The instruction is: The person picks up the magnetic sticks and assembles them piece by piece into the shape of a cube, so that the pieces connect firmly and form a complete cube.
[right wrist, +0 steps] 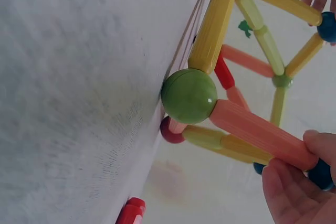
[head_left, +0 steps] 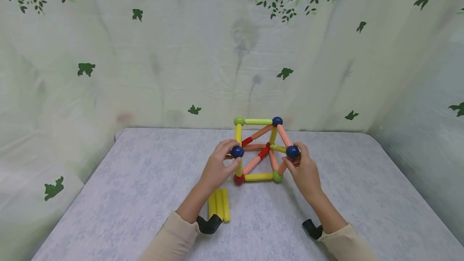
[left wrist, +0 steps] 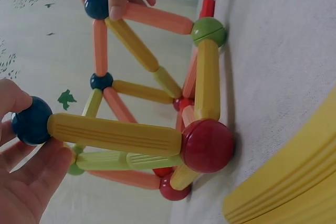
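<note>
Sleeves and wrist straps sit nearest the head camera, at the bottom edge. Just beyond the left wrist, three loose yellow sticks [head_left: 218, 204] lie side by side on the grey table [head_left: 108, 196]. Left hand [head_left: 217, 168] pinches a dark blue ball [head_left: 237, 152] at the near-left top corner of the stick-and-ball frame [head_left: 259, 150]; fingers curled round it. Right hand [head_left: 304, 172] pinches the blue ball at the near-right top corner [head_left: 292, 152] the same way. Frame stands mid-table on its red ball [left wrist: 207, 145] and green ball [right wrist: 189, 96].

Risk, as judged: joints look like simple butt contacts; uneven pull from either hand could pop a stick off or skew the cube so it collapses.

Containers: none in view. Leaf-print curtain [head_left: 181, 51] behind.
</note>
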